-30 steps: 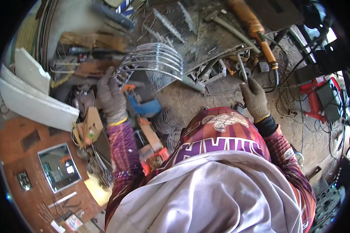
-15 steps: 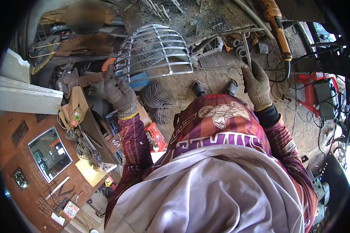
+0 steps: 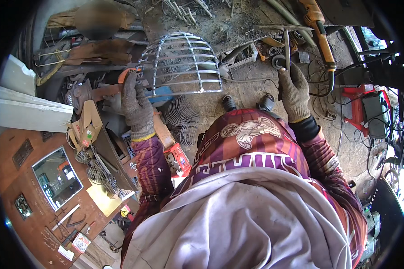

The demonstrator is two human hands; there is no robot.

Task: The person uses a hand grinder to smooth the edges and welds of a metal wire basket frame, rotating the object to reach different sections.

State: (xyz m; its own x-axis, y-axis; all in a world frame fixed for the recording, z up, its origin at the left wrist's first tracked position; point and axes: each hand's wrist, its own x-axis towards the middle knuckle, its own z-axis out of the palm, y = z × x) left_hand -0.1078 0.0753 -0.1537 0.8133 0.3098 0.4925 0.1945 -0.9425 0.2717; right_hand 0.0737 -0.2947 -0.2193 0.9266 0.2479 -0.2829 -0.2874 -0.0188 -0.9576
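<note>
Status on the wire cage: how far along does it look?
Done: the wire cage is already formed, its curved ribs and cross wires joined into a dome on the dirty workbench.
In hand: the left hand grips the cage's left edge; the right hand holds a thin metal rod upright, apart from the cage.
Left: that rod is not yet on the cage. Joint quality cannot be judged.

Left hand (image 3: 137, 105) on wire cage (image 3: 182, 62) — right hand (image 3: 294, 89) gripping rod (image 3: 286, 47)
</note>
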